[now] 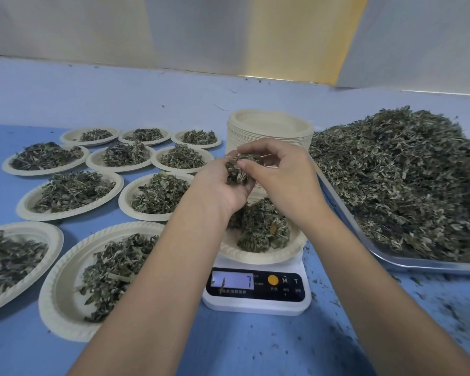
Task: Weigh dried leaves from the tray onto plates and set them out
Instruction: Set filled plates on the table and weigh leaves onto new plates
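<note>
Both hands are raised above the pale, round pressed-fibre plate (pixel 258 257), which sits on the small white digital kitchen scale (pixel 255 303) and already carries a mound of leaves. The display shows a 7. The left hand (pixel 223 185) is cupped, its fingers curled round a clump of dried grey-green leaves (pixel 239 169). The right hand (pixel 282 175) meets it from the other side, thumb and fingertips pinching at the same clump.

The bulk of the stock lies heaped on the shallow metal tray (pixel 418 265) to the right. A stack of empty fibre plates (pixel 269 128) stands behind the hands, and several filled plates (pixel 73 215) are set out in rows on the blue surface (pixel 242 346) to the left.

This material looks very light, brittle and loose. It probably crumbles under pressure and sheds flakes, as the specks scattered near the tray suggest. A gentle cupped scoop suits the larger amounts. For trimming the weight, small fingertip pinches dropped from low over the plate should work best. The filled plate looks thin, so it is best lifted by opposite rims and kept level.
</note>
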Available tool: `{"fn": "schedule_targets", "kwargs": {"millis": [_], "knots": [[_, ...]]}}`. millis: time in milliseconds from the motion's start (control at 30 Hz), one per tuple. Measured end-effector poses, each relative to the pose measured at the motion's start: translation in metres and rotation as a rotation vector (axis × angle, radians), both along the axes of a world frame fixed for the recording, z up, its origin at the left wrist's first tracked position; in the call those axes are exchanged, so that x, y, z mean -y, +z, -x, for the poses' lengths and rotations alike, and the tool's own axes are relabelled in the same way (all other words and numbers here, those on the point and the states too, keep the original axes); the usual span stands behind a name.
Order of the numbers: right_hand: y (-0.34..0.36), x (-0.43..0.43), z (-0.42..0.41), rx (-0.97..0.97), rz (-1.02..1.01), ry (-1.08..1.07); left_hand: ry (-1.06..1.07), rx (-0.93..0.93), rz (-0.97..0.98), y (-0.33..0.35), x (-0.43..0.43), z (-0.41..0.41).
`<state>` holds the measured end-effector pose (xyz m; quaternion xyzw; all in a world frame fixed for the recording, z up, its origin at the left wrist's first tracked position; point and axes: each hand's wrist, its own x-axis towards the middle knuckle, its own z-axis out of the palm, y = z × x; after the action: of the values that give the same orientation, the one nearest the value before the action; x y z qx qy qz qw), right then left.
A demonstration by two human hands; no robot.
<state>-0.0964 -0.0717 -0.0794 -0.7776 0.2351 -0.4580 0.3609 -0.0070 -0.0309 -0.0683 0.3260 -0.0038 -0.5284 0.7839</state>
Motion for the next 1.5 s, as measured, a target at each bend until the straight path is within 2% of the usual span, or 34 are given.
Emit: {"fn": "schedule_targets", "kwargs": {"millis": [133, 333, 433, 567, 767, 933, 1000, 1167, 1267, 1500], "knots": [[0.001, 0.004, 0.002, 0.038, -0.032, -0.011, -0.006, 0.002, 0.022, 0.003, -0.002, 0.0], [0.0, 0.013, 0.013, -0.005, -0.045, -0.033, -0.038, 0.079, 0.017, 0.011, 0.004, 0.023], [0.0, 0.02, 0.028, -0.016, -0.029, -0.124, -0.037, 0.097, 0.017, 0.015, 0.017, 0.042], [-0.004, 0.034, 0.053, 0.059, -0.05, -0.288, -0.143, 0.147, -0.005, 0.01, 0.051, 0.079], [-0.023, 0.072, 0.103, 0.216, -0.332, -0.431, -0.286, 0.283, -0.142, -0.009, 0.106, 0.134], [-0.037, 0.1, 0.146, 0.128, -0.465, -0.557, -0.473, 0.517, -0.234, -0.01, 0.109, 0.152], [-0.041, 0.105, 0.153, 0.12, -0.504, -0.556, -0.498, 0.595, -0.206, -0.012, 0.11, 0.149], [-0.044, 0.106, 0.15, 0.106, -0.497, -0.546, -0.5, 0.551, -0.094, -0.013, 0.105, 0.145], [-0.041, 0.103, 0.139, 0.113, -0.424, -0.535, -0.481, 0.539, -0.047, -0.011, 0.099, 0.141], [-0.031, 0.086, 0.103, 0.286, -0.447, -0.43, -0.353, 0.5, 0.066, -0.006, 0.073, 0.113]]}}
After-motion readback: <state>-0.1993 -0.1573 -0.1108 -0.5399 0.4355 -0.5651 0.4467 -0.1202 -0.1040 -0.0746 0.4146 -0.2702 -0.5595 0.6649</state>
